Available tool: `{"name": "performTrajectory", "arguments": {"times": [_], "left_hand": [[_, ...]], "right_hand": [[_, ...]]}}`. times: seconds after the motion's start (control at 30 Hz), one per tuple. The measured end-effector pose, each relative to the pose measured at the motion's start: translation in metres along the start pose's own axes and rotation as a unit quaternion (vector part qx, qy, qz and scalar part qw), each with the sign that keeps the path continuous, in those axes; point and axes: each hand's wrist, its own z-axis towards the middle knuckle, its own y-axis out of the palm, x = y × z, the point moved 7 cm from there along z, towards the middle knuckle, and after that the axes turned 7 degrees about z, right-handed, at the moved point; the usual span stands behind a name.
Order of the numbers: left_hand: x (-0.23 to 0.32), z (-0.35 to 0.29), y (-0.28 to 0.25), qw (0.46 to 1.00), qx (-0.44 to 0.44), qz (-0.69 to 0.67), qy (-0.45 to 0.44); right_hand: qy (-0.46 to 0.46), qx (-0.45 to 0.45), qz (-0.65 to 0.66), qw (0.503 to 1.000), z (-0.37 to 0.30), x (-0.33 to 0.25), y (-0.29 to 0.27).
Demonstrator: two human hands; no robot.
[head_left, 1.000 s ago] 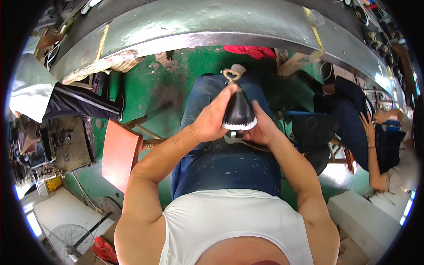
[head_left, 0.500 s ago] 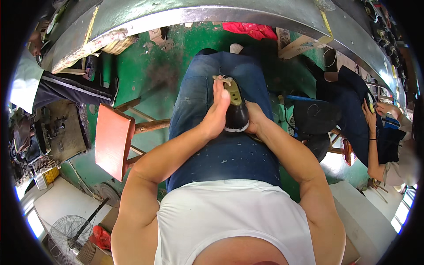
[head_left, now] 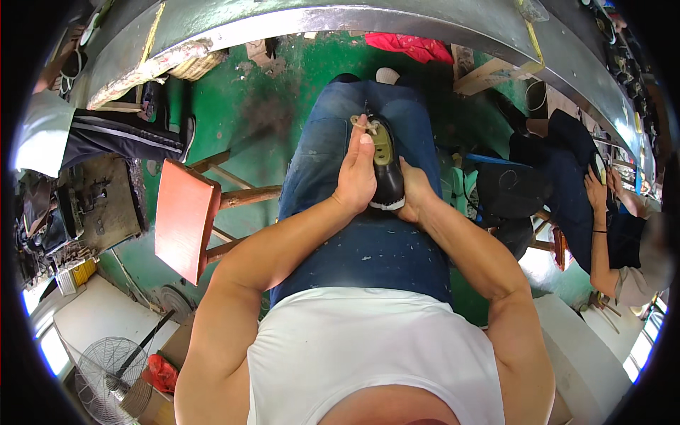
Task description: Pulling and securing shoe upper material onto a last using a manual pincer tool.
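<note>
Over my lap, a black shoe upper (head_left: 387, 185) is stretched on an olive-green shoe last (head_left: 382, 144), with a whitish edge at the end nearer me. A pale cord loop (head_left: 373, 129) sits at its far end. My left hand (head_left: 356, 177) presses along the left side, fingers extended together and thumb raised, one finger reaching the cord. On the other side my right hand (head_left: 416, 188) grips the near end; most of its fingers are hidden beneath or behind the shoe. My jeans (head_left: 319, 156) lie under both hands.
Ahead curves a metal-edged workbench (head_left: 319, 20). A reddish-brown stool (head_left: 185, 221) stands to my left, with a co-worker's leg (head_left: 127, 134) beyond it. At right another co-worker's hand (head_left: 596, 190) handles something dark. A wire fan (head_left: 110, 375) stands at lower left, red cloth (head_left: 411, 47) under the bench.
The view has shifted slightly. Both hands keep hold of the shoe, which has tilted a little; my left fingers now lean closer to the cord loop.
</note>
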Motion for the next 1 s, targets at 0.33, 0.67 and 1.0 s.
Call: {"name": "performTrajectory", "arguments": {"times": [0.33,0.67,1.0], "left_hand": [[0.006,0.008,0.0,0.999,0.04,0.027,-0.018],[0.0,0.013,-0.01,0.996,0.081,0.003,-0.03],[0.003,0.018,-0.01,0.995,0.073,-0.025,-0.06]], "right_hand": [[-0.589,-0.071,-0.571,0.567,-0.065,-0.076,0.04],[-0.603,-0.27,-0.49,0.569,-0.048,-0.067,0.063],[-0.495,-0.317,-0.638,0.498,-0.069,-0.079,0.083]]}}
